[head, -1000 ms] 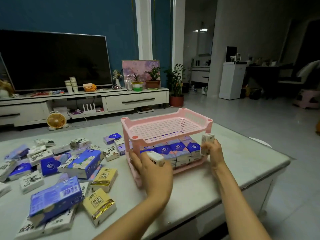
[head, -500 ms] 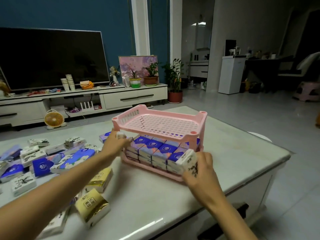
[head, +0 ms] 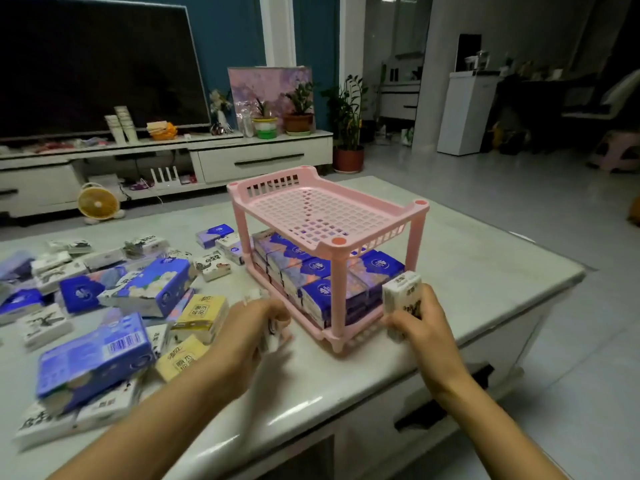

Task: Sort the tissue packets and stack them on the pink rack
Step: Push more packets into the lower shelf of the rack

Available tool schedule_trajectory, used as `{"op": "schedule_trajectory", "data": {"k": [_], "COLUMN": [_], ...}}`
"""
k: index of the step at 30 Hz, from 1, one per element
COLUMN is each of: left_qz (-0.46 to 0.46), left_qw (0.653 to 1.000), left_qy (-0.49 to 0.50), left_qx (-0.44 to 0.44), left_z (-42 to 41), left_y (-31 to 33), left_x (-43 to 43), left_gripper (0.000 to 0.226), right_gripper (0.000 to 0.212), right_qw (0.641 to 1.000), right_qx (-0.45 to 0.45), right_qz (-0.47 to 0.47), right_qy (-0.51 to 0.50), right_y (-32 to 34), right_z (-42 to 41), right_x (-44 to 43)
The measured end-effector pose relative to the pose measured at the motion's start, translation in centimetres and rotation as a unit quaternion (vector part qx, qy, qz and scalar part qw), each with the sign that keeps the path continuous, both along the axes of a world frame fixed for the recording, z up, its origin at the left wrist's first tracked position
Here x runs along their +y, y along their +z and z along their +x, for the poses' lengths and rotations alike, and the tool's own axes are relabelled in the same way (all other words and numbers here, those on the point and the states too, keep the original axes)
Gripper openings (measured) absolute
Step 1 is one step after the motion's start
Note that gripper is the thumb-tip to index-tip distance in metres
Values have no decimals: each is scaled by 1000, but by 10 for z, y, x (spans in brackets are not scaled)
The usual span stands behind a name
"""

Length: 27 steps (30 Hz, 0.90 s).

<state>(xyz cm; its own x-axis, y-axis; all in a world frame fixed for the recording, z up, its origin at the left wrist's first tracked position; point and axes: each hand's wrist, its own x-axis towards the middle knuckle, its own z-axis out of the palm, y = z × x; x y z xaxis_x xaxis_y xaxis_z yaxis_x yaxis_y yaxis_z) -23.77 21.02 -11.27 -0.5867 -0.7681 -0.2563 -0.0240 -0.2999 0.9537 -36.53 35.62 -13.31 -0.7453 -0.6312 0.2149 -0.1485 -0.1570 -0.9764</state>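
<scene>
my right hand [head: 422, 327] grips a white packet [head: 401, 296] just beside the pink rack [head: 338, 241]; my left hand [head: 242, 330] holds a second packet [head: 275, 337], blurred. blue packets [head: 320, 292] fill the lower shelf, so i'd lay these flat on top.

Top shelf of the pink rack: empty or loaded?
Empty. The top shelf shows bare pink mesh; blue packets sit only underneath.

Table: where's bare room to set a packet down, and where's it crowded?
Free: the table right of and behind the pink rack, out to its edges; the near strip between the left hand and right hand, which hold white packets; the rack's top shelf. Crowded: loose packets cover the table's left half; blue packets fill the lower shelf.
</scene>
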Motion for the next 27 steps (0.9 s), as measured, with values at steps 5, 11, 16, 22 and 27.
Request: {"op": "schedule_trajectory", "data": {"k": [5, 11, 16, 22, 27], "left_qz": [-22, -62, -115, -154, -182], "left_qw": [997, 994, 990, 985, 980], "left_qy": [-10, 1, 5, 24, 44], "left_qx": [68, 90, 76, 72, 68], "left_z": [-1, -9, -14, -4, -1], "left_y": [-6, -8, -14, -11, -11], "left_x": [41, 56, 56, 53, 51], "left_gripper": [27, 42, 41, 30, 33], "right_gripper": [53, 57, 48, 43, 42], "right_qw": [997, 991, 988, 989, 992], "right_qx": [42, 105, 112, 92, 96], "right_qz": [59, 76, 102, 74, 56], "right_qy": [-31, -31, -13, -91, -56], "right_y": [-13, -12, -13, -4, -11], "right_z": [-9, -22, -22, -29, -19], "right_x": [-19, -24, -24, -14, -16]}}
